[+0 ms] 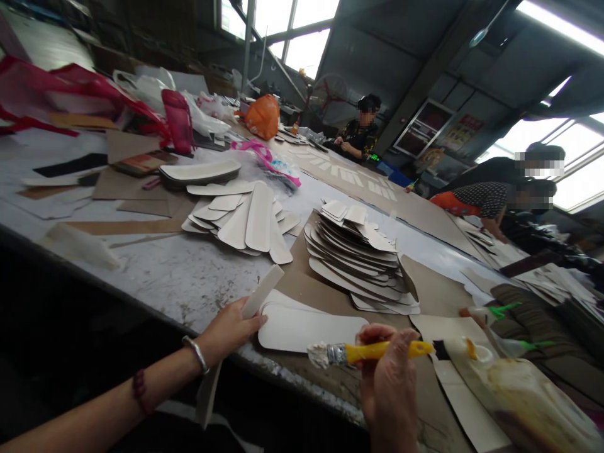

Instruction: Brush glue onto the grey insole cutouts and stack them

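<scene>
My left hand [238,324] is closed on a long white strip [263,290], whose other end hangs below the table edge. Its thumb is by the left end of a rounded white panel [306,327] lying over others on brown board. In my right hand [389,377] is a yellow-handled brush [372,352], its bristles to the left and coated with white paste, near the panel's front edge. Beyond both hands are a tall pile of white-topped curved panels [353,251] and a looser heap of rounded white pieces [255,217].
At right lies a stained plastic jug [533,390] beside green-nozzled bottles [500,311]. Bags, a pink bottle [178,123] and card scraps cover the left of the table. An orange bag [262,117] stands farther back. One person [358,132] sits at the far end; others bend over at right.
</scene>
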Action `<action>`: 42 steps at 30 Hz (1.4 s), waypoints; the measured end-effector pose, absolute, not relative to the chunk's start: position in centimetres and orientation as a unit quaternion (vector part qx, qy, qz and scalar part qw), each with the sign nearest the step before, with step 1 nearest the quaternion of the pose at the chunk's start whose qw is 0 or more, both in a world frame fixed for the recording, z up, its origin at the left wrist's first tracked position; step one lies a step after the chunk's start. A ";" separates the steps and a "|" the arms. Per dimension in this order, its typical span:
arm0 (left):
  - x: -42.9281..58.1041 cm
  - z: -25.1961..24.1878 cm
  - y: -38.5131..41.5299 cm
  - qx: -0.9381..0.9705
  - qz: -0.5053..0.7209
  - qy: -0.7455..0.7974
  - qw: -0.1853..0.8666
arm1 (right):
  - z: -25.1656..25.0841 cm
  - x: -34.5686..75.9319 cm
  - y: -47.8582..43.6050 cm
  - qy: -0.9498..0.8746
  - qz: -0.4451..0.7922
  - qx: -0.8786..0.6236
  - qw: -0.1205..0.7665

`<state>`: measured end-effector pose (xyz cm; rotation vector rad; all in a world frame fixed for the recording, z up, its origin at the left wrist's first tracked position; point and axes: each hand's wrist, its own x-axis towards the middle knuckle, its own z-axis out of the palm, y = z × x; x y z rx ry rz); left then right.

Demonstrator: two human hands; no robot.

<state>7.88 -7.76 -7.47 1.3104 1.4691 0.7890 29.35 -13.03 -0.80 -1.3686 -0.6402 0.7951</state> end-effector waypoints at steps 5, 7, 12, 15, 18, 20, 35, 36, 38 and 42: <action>7.9 -7.1 -8.1 0.520 0.318 0.608 0.508 | -2.7 26.3 -11.7 -0.297 0.375 -0.580 0.659; 7.8 -7.2 -8.2 0.506 0.316 0.609 0.524 | -3.6 25.5 -11.4 -0.303 0.387 -0.581 0.649; 7.7 -7.3 -8.0 0.516 0.287 0.590 0.550 | -5.4 24.6 -11.2 -0.324 0.385 -0.627 0.594; 8.0 -7.4 -7.9 0.521 0.285 0.583 0.555 | -5.5 24.6 -11.3 -0.353 0.368 -0.644 0.571; 8.1 -7.5 -7.9 0.518 0.288 0.577 0.562 | -5.1 25.6 -11.6 -0.399 0.299 -0.683 0.535; 8.1 -7.5 -8.0 0.517 0.291 0.570 0.569 | -4.9 26.9 -12.0 -0.424 0.224 -0.721 0.501; 7.5 -6.5 -8.6 0.513 0.262 0.557 0.599 | -2.8 32.8 -13.6 -0.625 -0.143 -0.641 0.422; 7.5 -6.7 -8.7 0.518 0.265 0.554 0.596 | -3.1 32.4 -13.6 -0.642 -0.136 -0.628 0.418; 7.4 -6.9 -8.8 0.524 0.265 0.551 0.593 | -3.8 31.5 -13.8 -0.670 -0.105 -0.611 0.410; 7.4 -6.9 -8.8 0.522 0.267 0.551 0.594 | -3.8 30.5 -14.7 -0.670 -0.060 -0.599 0.434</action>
